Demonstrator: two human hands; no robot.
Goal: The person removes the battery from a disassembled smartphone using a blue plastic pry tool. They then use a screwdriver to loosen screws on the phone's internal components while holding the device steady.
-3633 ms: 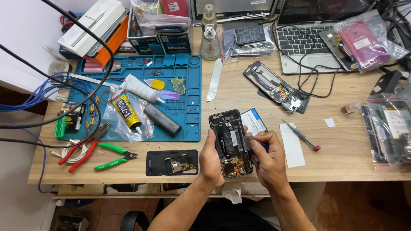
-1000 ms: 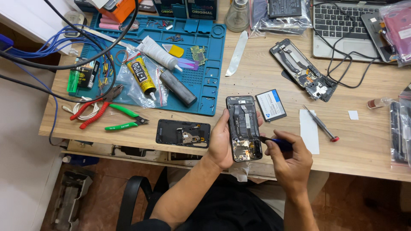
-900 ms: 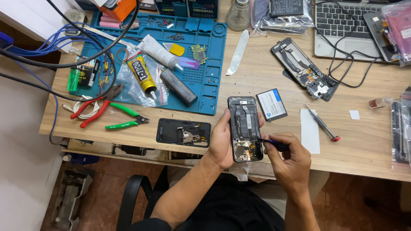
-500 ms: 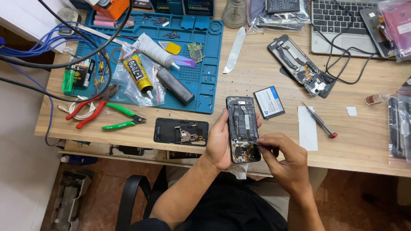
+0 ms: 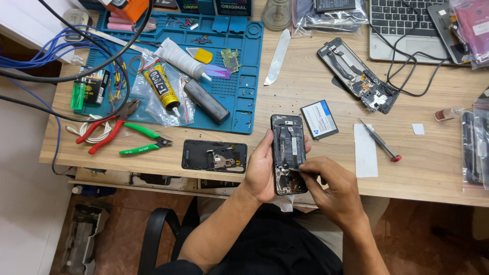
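wooden desk [image 5: 316,91] front edge | left hand [image 5: 261,170] grip clasps opened phone [image 5: 289,153] | right hand [image 5: 333,186] grip pinches tool, near edge

**Bench count**

I count three opened phones: one [image 5: 289,153] in my hands, one [image 5: 214,156] left of them, one [image 5: 357,75] beyond; one battery [image 5: 319,119], one screwdriver [image 5: 380,141], two pliers [image 5: 104,128], one glue tube [image 5: 160,87].

I see my left hand [image 5: 262,170] and right hand [image 5: 333,191] bare, with no rings or watch. Both forearms are bare too. My clothes look black.
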